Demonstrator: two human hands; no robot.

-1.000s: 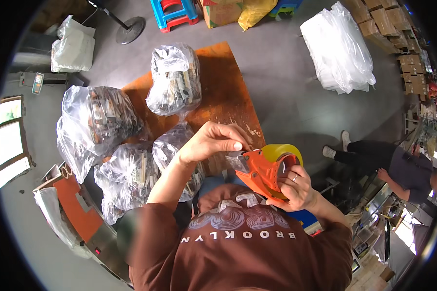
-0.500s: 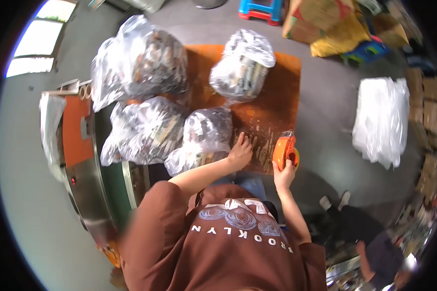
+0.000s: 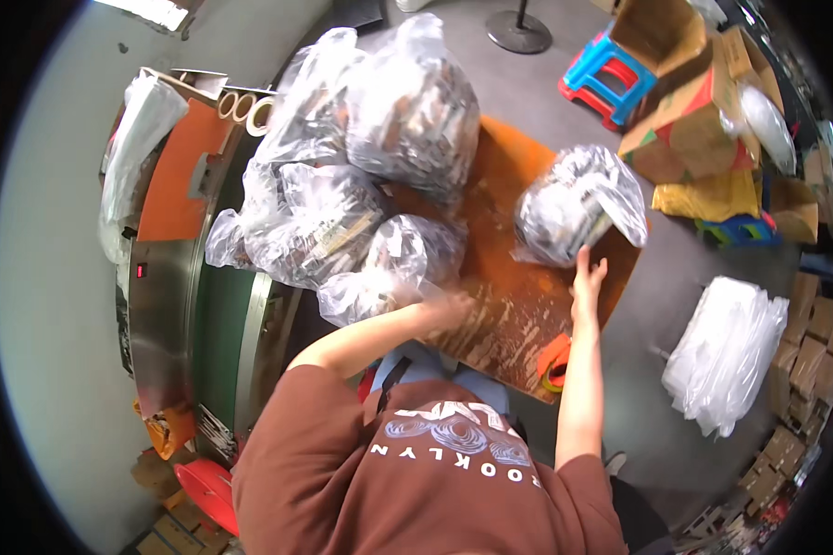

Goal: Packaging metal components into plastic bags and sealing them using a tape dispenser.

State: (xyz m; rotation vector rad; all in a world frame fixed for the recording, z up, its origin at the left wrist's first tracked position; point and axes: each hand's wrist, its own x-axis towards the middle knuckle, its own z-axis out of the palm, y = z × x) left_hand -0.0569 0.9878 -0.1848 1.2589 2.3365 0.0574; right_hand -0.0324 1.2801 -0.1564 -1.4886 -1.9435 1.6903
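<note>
My right hand (image 3: pixel 587 287) reaches out with its fingers apart, at the near edge of a clear plastic bag (image 3: pixel 569 208) of packed items on the right of the table. I cannot tell whether the fingertips touch it. The orange tape dispenser (image 3: pixel 553 359) lies on the wooden table (image 3: pixel 491 328), left of my right forearm. Smeared by motion, my left hand (image 3: pixel 449 310) is over the table next to a small filled bag (image 3: pixel 416 250); its fingers are not clear. Farther left are another filled bag (image 3: pixel 319 227) and a large one (image 3: pixel 412 106).
Left of the table stands a steel-sided machine (image 3: pixel 162 305) with an orange panel. Tape rolls (image 3: pixel 241 109) sit at its far end. A stack of clear plastic bags (image 3: pixel 727 356) lies on the floor to the right. Beyond are a blue and red stool (image 3: pixel 611 79) and cardboard boxes (image 3: pixel 680 129).
The tape dispenser has left my right hand and now lies on the table. That hand has moved forward to the right-hand bag. The whole view has turned, shifting the table's angle.
</note>
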